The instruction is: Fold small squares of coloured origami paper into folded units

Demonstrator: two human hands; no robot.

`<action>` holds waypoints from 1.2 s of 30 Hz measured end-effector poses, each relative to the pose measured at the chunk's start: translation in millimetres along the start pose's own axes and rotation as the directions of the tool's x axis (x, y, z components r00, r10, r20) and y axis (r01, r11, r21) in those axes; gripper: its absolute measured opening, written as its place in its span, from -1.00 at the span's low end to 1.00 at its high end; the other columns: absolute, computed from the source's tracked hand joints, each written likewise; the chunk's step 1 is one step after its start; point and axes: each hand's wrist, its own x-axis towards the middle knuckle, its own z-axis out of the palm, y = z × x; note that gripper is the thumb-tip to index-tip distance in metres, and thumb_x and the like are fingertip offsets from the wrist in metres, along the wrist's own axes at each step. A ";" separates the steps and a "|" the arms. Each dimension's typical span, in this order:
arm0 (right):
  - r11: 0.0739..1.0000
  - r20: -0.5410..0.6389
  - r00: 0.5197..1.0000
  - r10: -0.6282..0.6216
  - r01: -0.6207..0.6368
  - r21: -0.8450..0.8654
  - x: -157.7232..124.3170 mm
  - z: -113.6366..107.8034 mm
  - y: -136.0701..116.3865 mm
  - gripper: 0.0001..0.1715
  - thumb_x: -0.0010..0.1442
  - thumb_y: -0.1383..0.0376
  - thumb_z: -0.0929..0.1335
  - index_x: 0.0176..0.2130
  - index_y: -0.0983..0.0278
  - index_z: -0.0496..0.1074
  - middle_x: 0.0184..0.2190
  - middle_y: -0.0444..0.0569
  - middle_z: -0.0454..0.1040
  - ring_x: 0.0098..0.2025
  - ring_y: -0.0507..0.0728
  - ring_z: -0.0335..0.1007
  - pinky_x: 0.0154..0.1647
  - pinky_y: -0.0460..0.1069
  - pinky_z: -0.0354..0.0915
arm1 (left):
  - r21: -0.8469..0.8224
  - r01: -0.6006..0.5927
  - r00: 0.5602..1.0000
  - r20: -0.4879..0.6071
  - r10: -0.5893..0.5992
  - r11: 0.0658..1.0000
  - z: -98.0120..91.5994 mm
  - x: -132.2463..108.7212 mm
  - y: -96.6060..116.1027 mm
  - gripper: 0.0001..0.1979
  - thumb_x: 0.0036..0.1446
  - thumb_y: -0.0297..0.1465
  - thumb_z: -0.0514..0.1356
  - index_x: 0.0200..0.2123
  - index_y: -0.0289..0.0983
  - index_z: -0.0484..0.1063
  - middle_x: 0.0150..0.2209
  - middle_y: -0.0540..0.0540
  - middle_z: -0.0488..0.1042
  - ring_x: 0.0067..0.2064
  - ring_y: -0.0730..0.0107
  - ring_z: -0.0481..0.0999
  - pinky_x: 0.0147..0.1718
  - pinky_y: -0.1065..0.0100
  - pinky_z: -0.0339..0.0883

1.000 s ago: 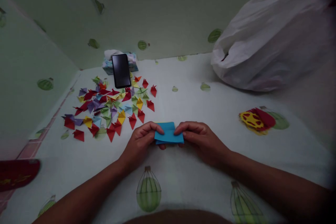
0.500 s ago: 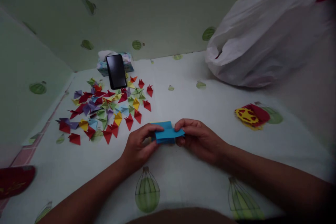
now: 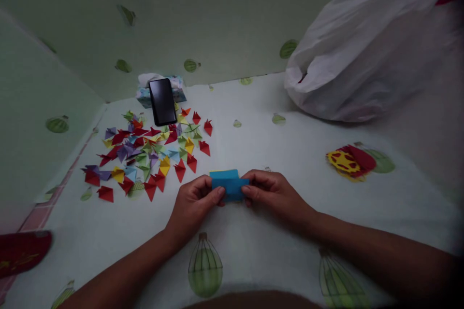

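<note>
A sheet of blue paper [image 3: 234, 187], folded into a small strip, is pinched between both hands above the white surface. My left hand [image 3: 197, 200] is closed on its left end, thumb across the front. My right hand [image 3: 273, 194] grips the right end between thumb and fingers. Behind the strip lies more blue paper [image 3: 224, 174] with a thin yellow edge. To the left, nearest my left hand, spreads a group of folded paper cranes [image 3: 145, 154] in red, yellow, green, purple and blue.
A black phone [image 3: 163, 102] leans on a tissue box [image 3: 144, 96] by the wall. At the right stand a large white plastic bag [image 3: 337, 72] and, nearer, red and yellow paper cut-outs [image 3: 348, 161]. A red object [image 3: 25, 251] lies at the left edge.
The blue paper's front flap, tilted and partly raised before, now lies flatter. My left thumb has moved up onto its front. The view has shifted slightly.
</note>
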 end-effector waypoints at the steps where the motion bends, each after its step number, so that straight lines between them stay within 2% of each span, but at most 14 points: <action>1: 1.000 0.006 1.000 0.001 -0.001 -0.031 -0.4 0.3 -0.3 -0.78 0.19 0.19 0.41 -0.37 0.31 0.44 -0.55 -0.18 0.39 -0.49 -0.02 0.27 -0.41 -0.08 0.19 | 0.009 0.003 1.000 0.001 -0.003 1.000 0.3 -0.4 0.3 -0.81 0.06 -0.30 0.31 -0.47 -0.30 0.44 -0.56 0.02 0.50 -0.49 0.50 0.42 -0.47 0.48 0.25; 18: 0.984 -0.028 0.998 0.051 -0.055 -0.167 -0.6 -0.1 2.1 -0.72 0.19 0.13 0.38 -0.39 0.29 0.45 -0.60 -0.16 0.36 -0.54 -0.01 0.23 -0.49 -0.08 0.12 | 0.105 -0.052 0.998 0.043 0.048 0.993 3.1 -2.2 4.4 -0.75 0.09 -0.31 0.26 -0.55 -0.30 0.36 -0.60 0.04 0.38 -0.53 0.52 0.30 -0.52 0.46 0.15; 28: 0.978 -0.011 0.999 0.048 -0.049 -0.202 -0.7 1.1 0.6 -0.71 0.18 0.17 0.36 -0.48 0.28 0.38 -0.61 -0.16 0.34 -0.54 -0.01 0.23 -0.50 -0.08 0.14 | 0.032 -0.063 0.997 0.057 0.061 0.997 4.6 -1.3 1.2 -0.78 0.06 -0.31 0.29 -0.50 -0.30 0.37 -0.57 0.06 0.34 -0.50 0.51 0.27 -0.50 0.46 0.14; 36: 0.983 0.078 0.994 0.075 -0.060 -0.176 -2.4 3.8 1.4 -0.73 0.20 0.17 0.37 -0.45 0.28 0.38 -0.61 -0.18 0.33 -0.56 -0.02 0.18 -0.52 -0.09 0.10 | 0.223 -0.105 0.994 0.062 0.093 0.969 4.3 -3.7 1.5 -0.81 0.06 -0.31 0.28 -0.49 -0.30 0.44 -0.56 0.04 0.34 -0.49 0.50 0.25 -0.49 0.44 0.12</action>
